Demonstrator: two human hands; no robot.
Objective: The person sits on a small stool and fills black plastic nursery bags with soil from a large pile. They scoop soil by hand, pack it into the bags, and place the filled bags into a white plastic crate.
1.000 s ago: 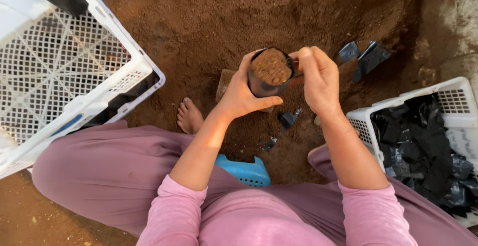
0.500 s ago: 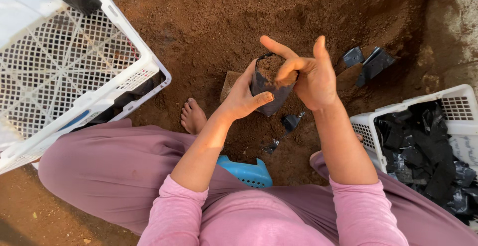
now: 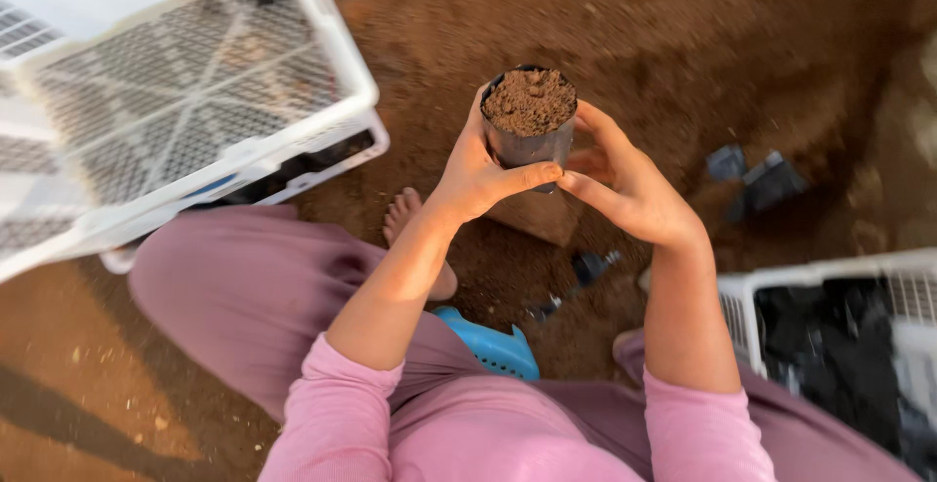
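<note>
A small black plastic nursery bag (image 3: pixel 528 140) filled to the brim with brown soil is held upright above the ground. My left hand (image 3: pixel 477 172) wraps its left side, thumb across the front. My right hand (image 3: pixel 625 181) cups its right side, fingers spread around the bag. Both arms wear pink sleeves. Below the bag lies a pile of loose brown soil (image 3: pixel 625 43).
A white lattice crate (image 3: pixel 185 101) sits upturned at the left. At the right edge stands a white basket (image 3: pixel 820 277) holding empty black bags. Loose black bags (image 3: pixel 761 180) lie on the soil. A bare foot (image 3: pixel 405 219) and a blue stool (image 3: pixel 493 345) are beneath me.
The bag was tilted and gripped with my right fingers over its top; now it stands upright, raised and shifted left, held between both hands.
</note>
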